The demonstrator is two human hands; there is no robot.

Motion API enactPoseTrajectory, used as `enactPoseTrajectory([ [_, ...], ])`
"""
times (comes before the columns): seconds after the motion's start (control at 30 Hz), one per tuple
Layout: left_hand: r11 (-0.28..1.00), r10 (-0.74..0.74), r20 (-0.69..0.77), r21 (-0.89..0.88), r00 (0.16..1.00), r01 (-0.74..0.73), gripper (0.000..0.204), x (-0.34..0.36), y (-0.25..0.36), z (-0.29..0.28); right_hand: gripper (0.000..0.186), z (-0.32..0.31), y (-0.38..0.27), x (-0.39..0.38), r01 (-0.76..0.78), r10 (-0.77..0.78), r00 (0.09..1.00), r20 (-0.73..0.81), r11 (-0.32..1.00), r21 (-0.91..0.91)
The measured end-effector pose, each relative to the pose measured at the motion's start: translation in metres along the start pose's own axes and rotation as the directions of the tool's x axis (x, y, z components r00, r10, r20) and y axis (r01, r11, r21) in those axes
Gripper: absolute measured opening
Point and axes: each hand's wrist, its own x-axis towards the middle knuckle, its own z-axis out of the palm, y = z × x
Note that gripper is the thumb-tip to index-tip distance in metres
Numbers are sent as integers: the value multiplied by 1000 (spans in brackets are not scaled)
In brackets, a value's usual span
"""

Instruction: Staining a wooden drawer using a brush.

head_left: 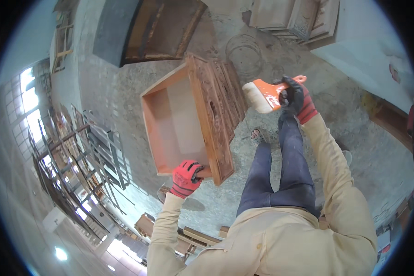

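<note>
My left hand (pixel 186 179), in a red and black glove, is closed over the near side edge of a wooden drawer (pixel 203 119). The drawer is tilted, with its pale bottom panel showing inside and a carved front facing right. Off to the right, my right hand (pixel 299 99), gloved in black and red, grips a wide flat paintbrush (pixel 265 95) by its orange handle. Its broad pale bristles point left toward the carved front, apart from it. More carved wooden layers (pixel 230 89) show just beyond that front; whether they are separate pieces I cannot tell.
A dark-sided wooden cabinet shell (pixel 165 30) lies at the far left. Carved wooden panels (pixel 299 18) stand at the far right. Metal frames (pixel 101 156) are on the left. Wooden pieces (pixel 200 235) lie near me, and a wooden box (pixel 391 126) is at right.
</note>
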Motion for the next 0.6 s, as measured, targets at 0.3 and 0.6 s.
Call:
enactPoseTrajectory([
  [0.3, 995, -40, -363, -105, 931, 2, 38, 48, 58, -90, 30, 108, -69, -108, 376, -303, 921, 246, 856, -355],
  [0.6, 977, -56, -301, -214, 952, -11, 39, 61, 64, -137, 43, 270, -97, -202, 892, -6, 448, 894, -68, -448],
])
